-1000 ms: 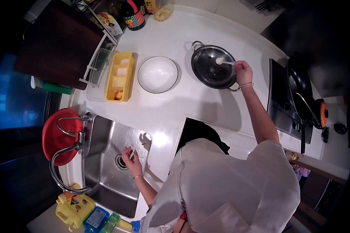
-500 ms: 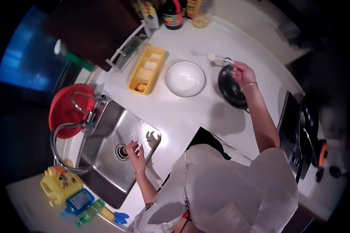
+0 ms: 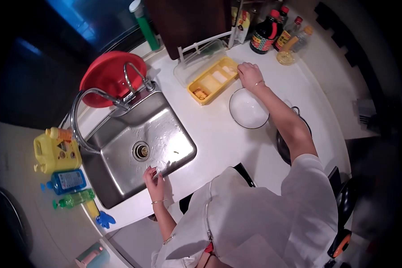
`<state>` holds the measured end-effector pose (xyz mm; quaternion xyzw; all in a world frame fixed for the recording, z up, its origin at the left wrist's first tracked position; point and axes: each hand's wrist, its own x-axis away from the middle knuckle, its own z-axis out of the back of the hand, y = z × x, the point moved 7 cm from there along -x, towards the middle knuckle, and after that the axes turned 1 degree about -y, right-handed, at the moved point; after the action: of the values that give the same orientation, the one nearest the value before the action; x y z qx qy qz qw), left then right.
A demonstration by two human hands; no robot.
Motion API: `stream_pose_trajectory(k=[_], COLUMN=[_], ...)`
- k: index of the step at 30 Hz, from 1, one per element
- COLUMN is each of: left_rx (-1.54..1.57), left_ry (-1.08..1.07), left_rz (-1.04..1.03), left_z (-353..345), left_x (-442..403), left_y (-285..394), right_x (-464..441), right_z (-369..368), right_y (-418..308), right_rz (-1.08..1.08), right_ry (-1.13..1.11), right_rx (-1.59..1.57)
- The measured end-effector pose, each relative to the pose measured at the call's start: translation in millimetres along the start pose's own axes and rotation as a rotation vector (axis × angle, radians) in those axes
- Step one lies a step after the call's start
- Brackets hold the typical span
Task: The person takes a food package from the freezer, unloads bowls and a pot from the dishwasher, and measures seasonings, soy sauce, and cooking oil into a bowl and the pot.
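Observation:
My right hand (image 3: 250,76) is at the far right end of a yellow seasoning box (image 3: 204,101), its fingers closed. The small white spoon it was holding is mostly hidden by the fingers now. White powder fills some of the box's compartments, and reddish-brown seasoning is in the near one. Just below my right wrist stands a white bowl (image 3: 249,109). A black wok (image 3: 283,147) is partly covered by my right forearm. Over the sink's front edge, my left hand (image 3: 154,185) hangs with loosely bent fingers apart, holding nothing.
The steel sink (image 3: 120,167) and its faucet (image 3: 78,116) are left, with a red basin (image 3: 103,80) behind. Sauce bottles (image 3: 264,33) stand at the back. A yellow jug (image 3: 58,154), a blue bottle (image 3: 69,181) and a green bottle (image 3: 76,198) line the left side.
My right hand has moved from above the wok, left and back, to the seasoning box. The view has shifted toward the sink side. My left hand stays near the sink's front edge.

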<state>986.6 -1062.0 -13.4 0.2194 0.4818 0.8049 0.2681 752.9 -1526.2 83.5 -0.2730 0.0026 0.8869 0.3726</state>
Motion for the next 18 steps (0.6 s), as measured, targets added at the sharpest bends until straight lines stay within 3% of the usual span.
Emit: stream_pose_trajectory(k=[2, 3, 5, 8, 12, 18], left_rx=[0.029, 0.031, -0.048, -0.048, -0.022, -0.012], left_ry=[0.012, 0.023, 0.04, 0.045, 0.062, 0.108], left_rz=[0.025, 0.035, -0.029, -0.036, 0.006, -0.005], left_z=[2.2, 2.7, 5.4, 7.7, 10.9, 19.6], left_x=[7.4, 9.0, 10.2, 10.9, 10.5, 15.7], left_y=[-2.9, -6.3, -5.1, 1.7, 8.8, 8.8], right_x=[-0.9, -0.3, -0.7, 1.4, 7.0, 10.4], right_z=[0.1, 3.6, 28.8, 30.8, 15.3, -10.9], right_y=[-20.0, -27.6, -40.3, -65.9, -103.9, -113.3], right_rz=[0.094, 0.107, 0.089, 0.125, 0.311, 0.256], right_ry=[-0.227, -0.233, 0.048, 0.11, 0.025, -0.01], right_rx=[0.156, 0.151, -0.031, -0.244, -0.18, -0.17])
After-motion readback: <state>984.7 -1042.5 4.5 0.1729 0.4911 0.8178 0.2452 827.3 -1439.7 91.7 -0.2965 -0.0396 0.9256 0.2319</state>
